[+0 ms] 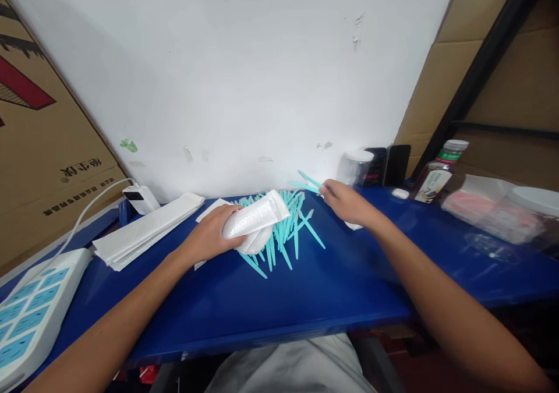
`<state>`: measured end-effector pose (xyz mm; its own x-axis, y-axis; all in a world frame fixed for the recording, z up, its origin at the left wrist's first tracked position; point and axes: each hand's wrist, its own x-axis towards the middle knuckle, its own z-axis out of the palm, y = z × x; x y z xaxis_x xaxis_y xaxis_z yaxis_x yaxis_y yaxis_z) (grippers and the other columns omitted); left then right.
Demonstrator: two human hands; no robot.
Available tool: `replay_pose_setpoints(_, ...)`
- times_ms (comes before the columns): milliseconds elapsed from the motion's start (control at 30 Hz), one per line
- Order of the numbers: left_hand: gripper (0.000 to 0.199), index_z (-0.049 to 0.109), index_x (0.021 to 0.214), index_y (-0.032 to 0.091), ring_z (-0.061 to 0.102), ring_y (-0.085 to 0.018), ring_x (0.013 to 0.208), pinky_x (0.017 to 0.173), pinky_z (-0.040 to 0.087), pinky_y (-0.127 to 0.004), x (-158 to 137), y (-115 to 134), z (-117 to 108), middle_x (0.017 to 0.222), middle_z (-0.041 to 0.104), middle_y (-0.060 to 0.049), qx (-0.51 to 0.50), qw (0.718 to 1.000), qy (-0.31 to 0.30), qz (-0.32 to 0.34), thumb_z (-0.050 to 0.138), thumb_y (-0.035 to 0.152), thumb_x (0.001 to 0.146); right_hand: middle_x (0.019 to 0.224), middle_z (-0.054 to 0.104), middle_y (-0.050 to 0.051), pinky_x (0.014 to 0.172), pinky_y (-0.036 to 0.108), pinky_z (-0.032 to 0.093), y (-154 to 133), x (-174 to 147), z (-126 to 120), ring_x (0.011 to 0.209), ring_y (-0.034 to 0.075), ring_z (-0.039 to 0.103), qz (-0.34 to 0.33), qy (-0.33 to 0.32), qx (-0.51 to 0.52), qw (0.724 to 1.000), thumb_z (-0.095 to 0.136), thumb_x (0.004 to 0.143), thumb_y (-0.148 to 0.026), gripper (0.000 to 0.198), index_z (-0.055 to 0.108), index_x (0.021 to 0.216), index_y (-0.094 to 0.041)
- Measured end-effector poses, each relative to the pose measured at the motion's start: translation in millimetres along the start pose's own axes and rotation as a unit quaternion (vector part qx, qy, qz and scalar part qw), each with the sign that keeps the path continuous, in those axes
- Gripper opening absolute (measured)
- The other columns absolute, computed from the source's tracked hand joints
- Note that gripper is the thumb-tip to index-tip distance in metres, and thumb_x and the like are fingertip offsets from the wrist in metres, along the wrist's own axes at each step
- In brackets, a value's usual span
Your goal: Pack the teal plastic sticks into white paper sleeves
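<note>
My left hand is closed around a white bubble-wrap pouch, rolled or folded, held over the left part of a heap of thin teal plastic sticks. Their ends taper like small blades; I cannot tell their exact kind. Up and to the right, my right hand pinches a couple of the same teal sticks above the table, tips pointing left. The pouch hides part of the heap. A small white piece lies under my right hand.
Flat white pouches lie stacked at left, near a white charger and a power strip. A lidded jar, phones, a bottle and a pink-filled bag stand right on the blue table.
</note>
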<state>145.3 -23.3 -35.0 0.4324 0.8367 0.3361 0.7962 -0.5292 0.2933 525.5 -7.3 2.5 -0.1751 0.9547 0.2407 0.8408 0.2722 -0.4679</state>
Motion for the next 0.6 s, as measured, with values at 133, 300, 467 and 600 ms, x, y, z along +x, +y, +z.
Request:
replay_pose_setpoints(133, 0.072, 0.058, 0.144, 0.025, 0.062, -0.037, 0.133, 0.11, 0.05, -0.052, 0, -2, 1, 0.146, 0.065, -0.013, 0.0, 1.0, 0.02, -0.008, 0.074, 0.061, 0.084, 0.09, 0.065, 0.006, 0.071, 0.03, 0.041, -12, -7, 3, 0.08, 0.02, 0.057, -0.077, -0.034, 0.054, 0.995, 0.037, 0.112, -0.04, 0.031, 0.053, 0.092, -0.021)
replay_pose_setpoints(300, 0.074, 0.056, 0.146, 0.025, 0.06, -0.037, 0.136, 0.112, 0.048, -0.052, 0, -4, 4, 0.149, 0.063, -0.013, 0.018, 0.999, 0.043, -0.016, 0.074, 0.063, 0.084, 0.086, 0.062, 0.004, 0.072, 0.03, 0.04, -21, -13, 14, 0.078, 0.02, 0.055, -0.109, -0.079, 0.076, 0.988, 0.039, 0.111, -0.041, 0.034, 0.056, 0.089, -0.021)
replay_pose_setpoints(467, 0.074, 0.056, 0.146, 0.023, 0.06, -0.036, 0.136, 0.112, 0.048, -0.051, 0, -2, 6, 0.15, 0.063, -0.012, 0.019, 0.999, 0.034, -0.029, 0.074, 0.062, 0.085, 0.085, 0.064, 0.003, 0.071, 0.031, 0.037, -23, -14, 16, 0.076, 0.02, 0.055, -0.111, -0.025, 0.066, 0.991, 0.041, 0.111, -0.039, 0.032, 0.059, 0.092, -0.021)
replay_pose_setpoints(600, 0.071, 0.057, 0.145, 0.025, 0.061, -0.036, 0.135, 0.111, 0.049, -0.051, 1, -2, 5, 0.149, 0.063, -0.011, 0.018, 0.998, 0.043, -0.036, 0.073, 0.062, 0.086, 0.083, 0.066, 0.003, 0.07, 0.031, 0.036, -26, -15, 12, 0.074, 0.019, 0.056, -0.115, 0.004, 0.07, 0.991, 0.043, 0.111, -0.038, 0.032, 0.062, 0.092, -0.02)
